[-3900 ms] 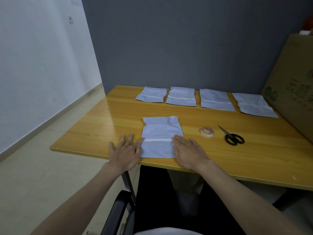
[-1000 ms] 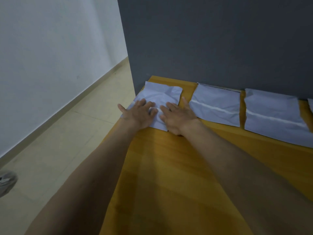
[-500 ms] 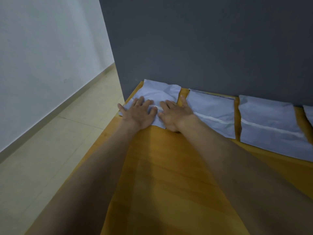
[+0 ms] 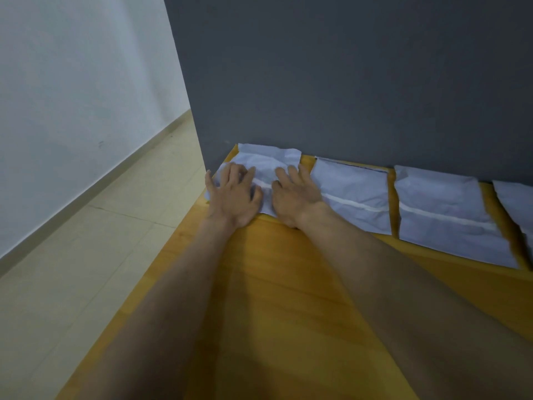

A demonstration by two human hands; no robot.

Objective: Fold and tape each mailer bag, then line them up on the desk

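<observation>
Both flat hands, left hand [image 4: 234, 197] and right hand [image 4: 295, 197], press the mailer bag [image 4: 266, 163].

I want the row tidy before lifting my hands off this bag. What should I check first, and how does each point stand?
1. Tape strip across the leftmost bag: ok, visible between the hands.
2. Bag flat: not ok, top looks crumpled.
3. Gap to the second bag: ok, desk shows between.
4. Bag fully on desk: cannot tell, left hand covers its left corner.
5. Right hand off the neighbour: cannot tell.
</observation>
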